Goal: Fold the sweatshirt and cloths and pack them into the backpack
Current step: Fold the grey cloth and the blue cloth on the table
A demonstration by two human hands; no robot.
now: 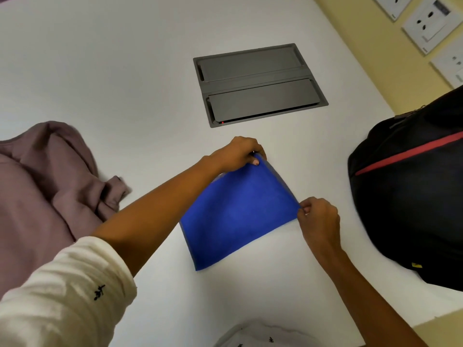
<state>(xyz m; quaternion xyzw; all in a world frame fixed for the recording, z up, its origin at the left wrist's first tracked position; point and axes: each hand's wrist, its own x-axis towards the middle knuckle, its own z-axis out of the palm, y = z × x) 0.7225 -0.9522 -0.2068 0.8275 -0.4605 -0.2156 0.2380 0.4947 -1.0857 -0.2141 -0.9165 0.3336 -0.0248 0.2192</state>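
The big white table (pixel 125 58) is smooth and flat. On its right side sits the black backpack (pixel 413 196), round and puffy, with a thin red stripe across it. On the left side lies the dusty purple sweatshirt (pixel 37 186), soft and thick, all bunched up in lumps. A grey metal panel (pixel 260 83) shaped like a rectangle is set into the table top, farther back.

In the middle, between the sweatshirt and the backpack, lies the blue cloth (pixel 235 216). It looks fuzzy, has four corners, and mostly lies flat on the table. The left hand (pixel 238 154) pinches the far corner with curled fingers and thumb. The right hand (pixel 319 219) pinches the right corner the same way. The left arm wears a creamy, wrinkly sleeve (pixel 62 296). White square sockets (pixel 428 23) sit on the yellow wall.
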